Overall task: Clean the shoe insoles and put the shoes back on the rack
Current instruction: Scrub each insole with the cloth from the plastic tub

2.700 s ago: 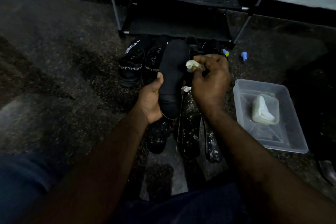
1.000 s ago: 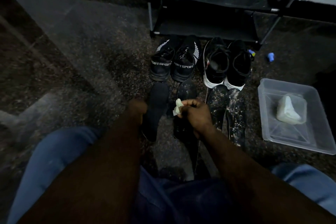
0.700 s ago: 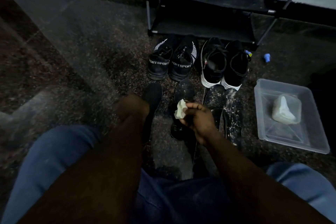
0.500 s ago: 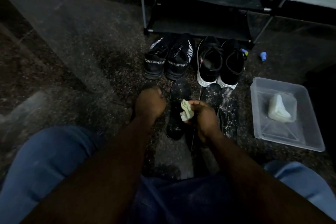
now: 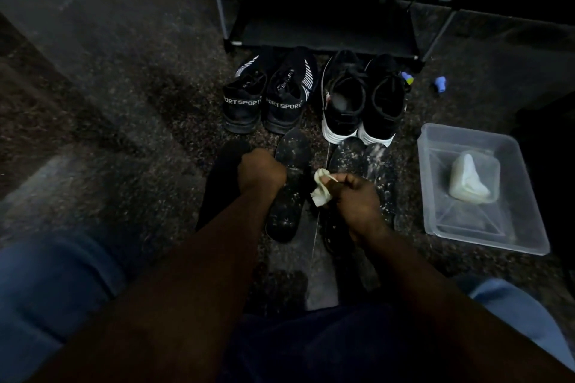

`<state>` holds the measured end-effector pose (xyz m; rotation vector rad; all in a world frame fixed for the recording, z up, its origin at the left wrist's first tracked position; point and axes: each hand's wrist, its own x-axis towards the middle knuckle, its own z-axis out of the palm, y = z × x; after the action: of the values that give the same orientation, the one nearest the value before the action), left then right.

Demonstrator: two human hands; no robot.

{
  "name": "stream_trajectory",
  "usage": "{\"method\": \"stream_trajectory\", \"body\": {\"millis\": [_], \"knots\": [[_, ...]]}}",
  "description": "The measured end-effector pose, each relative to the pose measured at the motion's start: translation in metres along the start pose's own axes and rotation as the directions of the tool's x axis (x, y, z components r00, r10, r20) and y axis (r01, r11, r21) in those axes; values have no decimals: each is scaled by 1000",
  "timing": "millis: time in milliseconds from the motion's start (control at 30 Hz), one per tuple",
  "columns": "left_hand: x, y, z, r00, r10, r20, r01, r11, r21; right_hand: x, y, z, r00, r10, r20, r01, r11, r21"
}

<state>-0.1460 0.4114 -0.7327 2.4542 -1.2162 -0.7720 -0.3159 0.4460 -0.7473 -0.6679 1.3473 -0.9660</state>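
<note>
On the dark floor before the rack (image 5: 320, 31), four insoles are laid side by side below the lettered shoes (image 5: 264, 102) and the white-soled shoes (image 5: 364, 109). A plain dark insole (image 5: 217, 193) is at the far left, then a speckled insole (image 5: 291, 165), then two further speckled insoles (image 5: 345, 162) just beside it. The left hand (image 5: 261, 172) is seen curled over the line between the first two, but whether either is gripped cannot be told, the fingers being hidden. A crumpled pale cloth (image 5: 320, 191) is pinched in the right hand (image 5: 357, 199). The insoles are judged light, thin and floppy, so one lifted by its tip would be expected to droop. A hold at the heel end is advised, with the face to be wiped left bare. If the cloth is wet, a slicker surface should be allowed for.
</note>
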Motion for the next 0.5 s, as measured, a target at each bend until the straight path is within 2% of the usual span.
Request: {"method": "stream_trajectory", "body": {"millis": [67,167,200,267,300,367,500], "knots": [[0,3,0,999,-31,-8,30,999,-44,1,0,1,1000,-17,-12,17,1000,-14],[3,5,0,995,-54,89,69,983,-168,-2,-4,1,1000,-22,-5,22,999,-34],[4,3,1,988,-70,138,105,957,-271,-3,-7,2,1000,-23,3,23,998,-61],[-4,4,-6,955,-68,289,214,831,-514,-6,-14,2,999,-41,23,44,989,-140],[-9,4,-10,928,-47,370,275,756,-593,-8,-19,3,998,-57,21,60,981,-187],[-16,6,-20,886,29,463,322,681,-658,-9,-26,1,993,-110,32,115,955,-275],[-30,13,-44,833,193,518,283,656,-700,-10,-44,3,978,-205,28,202,920,-335]]}}
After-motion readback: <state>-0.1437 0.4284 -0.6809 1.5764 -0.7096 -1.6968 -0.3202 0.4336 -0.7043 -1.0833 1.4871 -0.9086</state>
